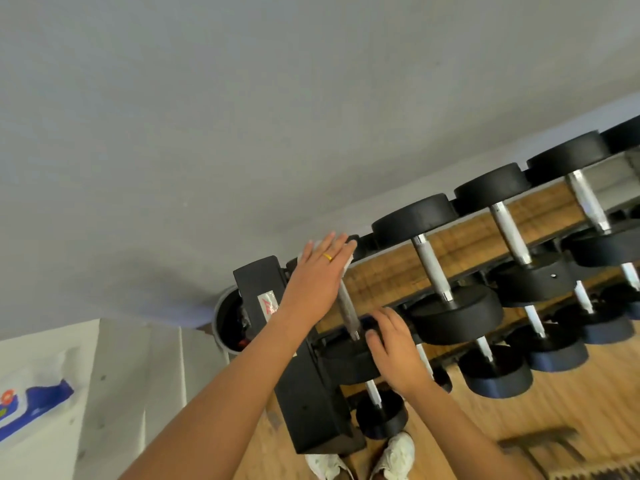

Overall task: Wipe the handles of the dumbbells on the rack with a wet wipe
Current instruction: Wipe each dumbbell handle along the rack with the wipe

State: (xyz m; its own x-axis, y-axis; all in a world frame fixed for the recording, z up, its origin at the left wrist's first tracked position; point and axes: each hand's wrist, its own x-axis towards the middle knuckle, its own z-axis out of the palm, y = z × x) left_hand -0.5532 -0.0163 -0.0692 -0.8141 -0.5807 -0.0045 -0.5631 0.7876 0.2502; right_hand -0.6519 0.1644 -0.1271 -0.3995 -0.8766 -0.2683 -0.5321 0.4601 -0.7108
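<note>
White wet wipe (347,265) lies under my left hand (317,275), whose fingers are stretched flat, pressing it on the far end of the knurled handle (346,303). A gold ring (327,257) sits on one finger. That handle belongs to the end dumbbell (350,322) on the rack (256,282), whose black end post stands just left of my left wrist. My right hand (391,344) is nearer me, fingers and thumb curled over the dumbbell's near black head. More dumbbells (433,268) line up to the right of both hands. Below my arms, my pale shoes (394,452) stand on the wooden floor (485,420).
</note>
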